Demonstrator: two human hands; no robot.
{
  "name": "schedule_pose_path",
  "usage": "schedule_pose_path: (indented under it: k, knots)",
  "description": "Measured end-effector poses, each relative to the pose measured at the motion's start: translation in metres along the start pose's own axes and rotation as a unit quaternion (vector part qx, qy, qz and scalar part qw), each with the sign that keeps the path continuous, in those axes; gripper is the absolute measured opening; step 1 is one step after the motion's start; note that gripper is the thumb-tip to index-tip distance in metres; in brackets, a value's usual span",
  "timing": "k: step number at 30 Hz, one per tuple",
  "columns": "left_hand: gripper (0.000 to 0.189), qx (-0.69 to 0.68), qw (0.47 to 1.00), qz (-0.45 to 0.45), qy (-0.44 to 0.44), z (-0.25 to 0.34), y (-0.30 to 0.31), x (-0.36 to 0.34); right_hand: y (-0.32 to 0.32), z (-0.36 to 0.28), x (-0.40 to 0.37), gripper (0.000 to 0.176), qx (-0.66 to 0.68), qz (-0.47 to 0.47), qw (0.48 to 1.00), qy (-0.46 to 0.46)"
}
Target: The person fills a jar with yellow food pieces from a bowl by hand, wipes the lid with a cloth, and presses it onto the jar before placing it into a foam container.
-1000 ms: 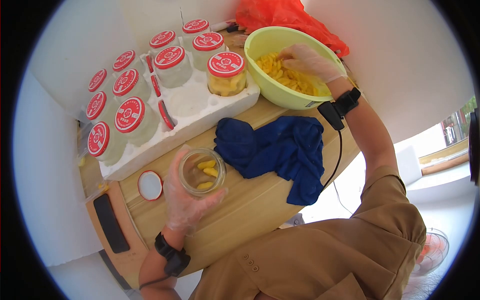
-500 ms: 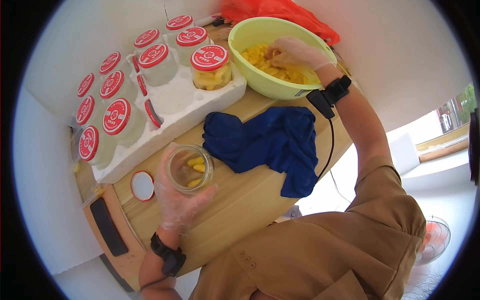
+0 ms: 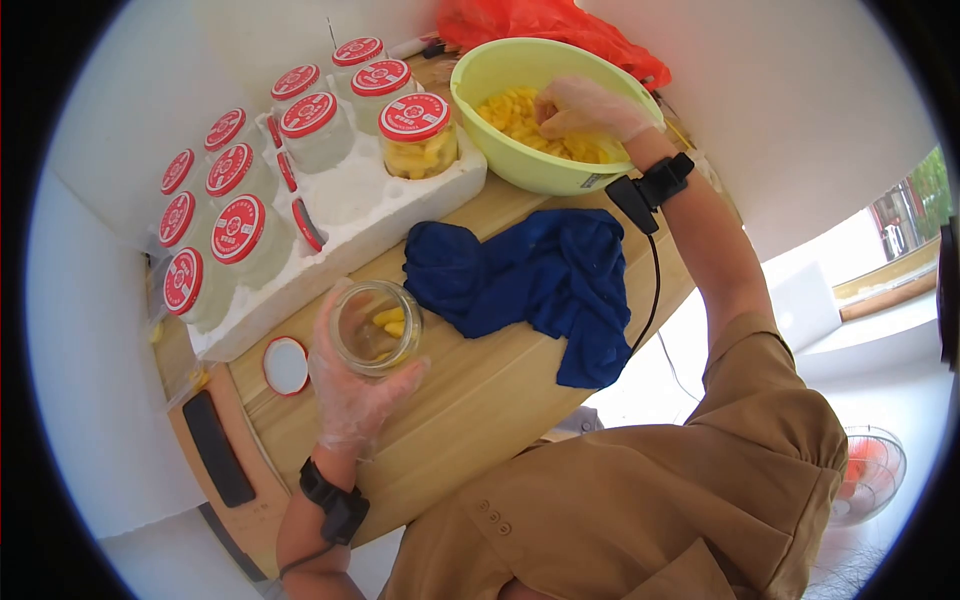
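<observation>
My left hand (image 3: 360, 395), in a clear plastic glove, is wrapped round an open glass jar (image 3: 412, 325). A few yellow fruit pieces (image 3: 390, 320) lie inside the jar. My right hand (image 3: 590, 108), also gloved, reaches into a pale green bowl (image 3: 520, 165) with its fingers curled together at the yellow fruit pieces (image 3: 515, 110) there. Whatever is between those fingertips is hidden. The jar's loose lid (image 3: 286, 366), white inside with a red rim, lies on the table left of my left hand.
Behind the jar, a white foam tray (image 3: 345, 225) holds several red-lidded glass jars (image 3: 240, 230); one jar (image 3: 420, 150) contains yellow pieces. A dark blue cloth (image 3: 530, 280) lies beside the open jar. A red plastic bag (image 3: 550, 25) sits behind the bowl. A cable hangs from my right wrist.
My right hand has shifted slightly within the bowl, its fingers still curled down. My left hand keeps hold of the jar, which is tilted a little differently. The camera view has shifted slightly.
</observation>
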State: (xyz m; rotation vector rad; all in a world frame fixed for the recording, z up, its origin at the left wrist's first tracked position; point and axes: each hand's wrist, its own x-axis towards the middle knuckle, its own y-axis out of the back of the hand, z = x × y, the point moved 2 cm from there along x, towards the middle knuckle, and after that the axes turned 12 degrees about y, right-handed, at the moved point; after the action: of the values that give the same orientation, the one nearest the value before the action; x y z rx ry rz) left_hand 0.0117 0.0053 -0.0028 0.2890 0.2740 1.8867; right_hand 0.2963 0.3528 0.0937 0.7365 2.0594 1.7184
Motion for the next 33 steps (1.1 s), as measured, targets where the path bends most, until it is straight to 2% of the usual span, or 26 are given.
schedule_pose_path:
  k: [4, 7, 19, 22, 25, 33]
  knots:
    - [0.107, 0.002, 1.000, 0.002, 0.012, 0.003, 0.000, -0.001, -0.003, 0.003, -0.002, 0.031, 0.015, 0.027, 0.999, 0.010]
    - [0.107, 0.004, 1.000, 0.004, 0.005, 0.002, 0.000, -0.001, 0.002, -0.003, -0.001, 0.031, 0.014, -0.023, 1.000, -0.006]
    - [0.107, 0.028, 1.000, 0.001, -0.011, 0.006, 0.002, 0.000, 0.009, -0.007, -0.001, 0.032, 0.066, -0.034, 0.997, 0.019]
    - [0.107, 0.036, 0.999, 0.002, -0.018, 0.004, 0.002, 0.000, 0.007, 0.000, 0.001, 0.029, 0.145, 0.060, 0.987, 0.023]
    - [0.107, 0.023, 1.000, 0.002, -0.012, 0.003, 0.001, -0.001, 0.007, -0.001, 0.000, 0.025, 0.142, 0.094, 0.982, 0.076]
    - [0.104, -0.004, 1.000, -0.006, 0.002, 0.013, -0.002, -0.001, 0.033, -0.030, -0.009, 0.028, 0.129, 0.079, 0.988, 0.045]
